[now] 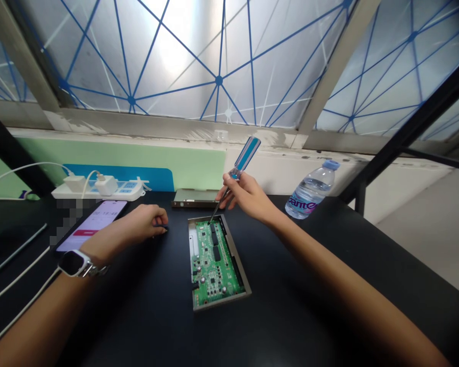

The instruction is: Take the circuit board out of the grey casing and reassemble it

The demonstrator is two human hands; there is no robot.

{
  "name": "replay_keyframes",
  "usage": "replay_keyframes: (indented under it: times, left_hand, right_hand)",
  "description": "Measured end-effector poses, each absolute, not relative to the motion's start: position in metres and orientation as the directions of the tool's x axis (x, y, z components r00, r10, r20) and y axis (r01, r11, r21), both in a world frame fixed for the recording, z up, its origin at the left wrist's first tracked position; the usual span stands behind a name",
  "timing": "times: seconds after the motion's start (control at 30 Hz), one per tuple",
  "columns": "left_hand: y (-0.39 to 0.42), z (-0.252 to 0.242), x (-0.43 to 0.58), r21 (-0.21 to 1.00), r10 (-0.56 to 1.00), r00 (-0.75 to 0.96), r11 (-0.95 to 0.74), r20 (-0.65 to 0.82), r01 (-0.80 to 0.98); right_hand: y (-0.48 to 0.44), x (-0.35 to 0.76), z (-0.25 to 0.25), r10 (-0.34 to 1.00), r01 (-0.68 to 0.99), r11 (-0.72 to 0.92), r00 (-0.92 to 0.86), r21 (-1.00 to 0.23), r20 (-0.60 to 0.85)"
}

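My right hand (245, 196) is closed around a screwdriver (248, 154) with a clear and blue striped handle. Its shaft slants down, and the tip is at the far left corner of a green circuit board (210, 278). The board lies in a shallow metal tray (237, 260) on the black table. To the left of the tray, my left hand (147, 221) rests on the table with curled fingers. A tiny dark thing shows at its thumb tip, too small to name. Behind the tray lies a flat metal cover (195, 195), partly hidden by my right fingers.
A phone (99, 219) with a lit screen lies beside my left wrist. A white power strip (132, 191) with plugged-in chargers stands behind it, and cables run along the left. A water bottle (309, 191) stands at the back right near a black metal frame (390, 148).
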State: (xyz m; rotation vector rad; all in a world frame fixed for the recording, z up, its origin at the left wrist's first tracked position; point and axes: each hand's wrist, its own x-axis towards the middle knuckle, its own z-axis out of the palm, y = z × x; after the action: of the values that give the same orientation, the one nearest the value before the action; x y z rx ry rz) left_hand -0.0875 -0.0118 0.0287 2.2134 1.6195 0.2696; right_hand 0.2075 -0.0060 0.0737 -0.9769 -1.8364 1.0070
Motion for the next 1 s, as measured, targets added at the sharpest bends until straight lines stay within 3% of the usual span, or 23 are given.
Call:
replay_keyframes:
  times: [0.13,0.37,0.53,0.67,0.8,1.0]
  left_hand:
    - [-0.011,0.027,-0.086,0.459,0.928,0.347,-0.252,-0.135,0.852]
    - [-0.01,0.025,-0.084,0.432,0.917,0.365,-0.266,-0.162,0.862]
    - [-0.016,0.025,-0.071,0.423,0.904,0.427,-0.382,-0.012,0.822]
    - [-0.029,0.022,-0.044,0.601,0.888,0.443,-0.422,0.124,0.678]
    - [-0.039,0.014,-0.02,0.752,0.903,0.336,-0.415,0.269,0.512]
    - [-0.038,-0.001,-0.012,0.908,0.947,0.249,-0.279,0.205,0.312]
  right_hand:
    - [-0.006,0.207,0.073,0.886,0.234,0.372,-0.38,-0.898,0.267]
    - [-0.008,0.206,0.074,0.893,0.242,0.35,-0.379,-0.905,0.244]
    - [-0.008,0.206,0.074,0.89,0.218,0.346,-0.385,-0.912,0.246]
    - [-0.008,0.205,0.073,0.884,0.139,0.344,-0.381,-0.929,0.271]
    - [-0.009,0.203,0.074,0.894,0.08,0.346,-0.331,-0.935,0.303]
    - [-0.01,0.204,0.077,0.899,0.062,0.387,-0.247,-0.92,0.362]
